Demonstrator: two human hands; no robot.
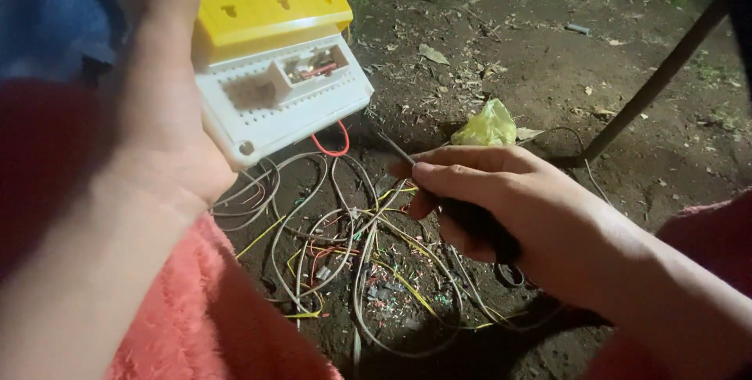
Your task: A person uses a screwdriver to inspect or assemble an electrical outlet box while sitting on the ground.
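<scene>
Bare dark soil (548, 74) strewn with dry leaves forms the ground, lit from above. On it I see a tangle of grey, yellow and red wires (345, 255) and a crumpled yellow-green wrapper (487, 124). My left hand (168, 114) grips a yellow-and-white socket box (274, 59), raised at upper left, its white underside open and a red wire looping out. My right hand (501, 200) has its fingers clenched around a dark-handled screwdriver (470, 219), tip pointing towards the box.

bare dirt ground (548, 74) | dry leaves | dark, lit from above
</scene>
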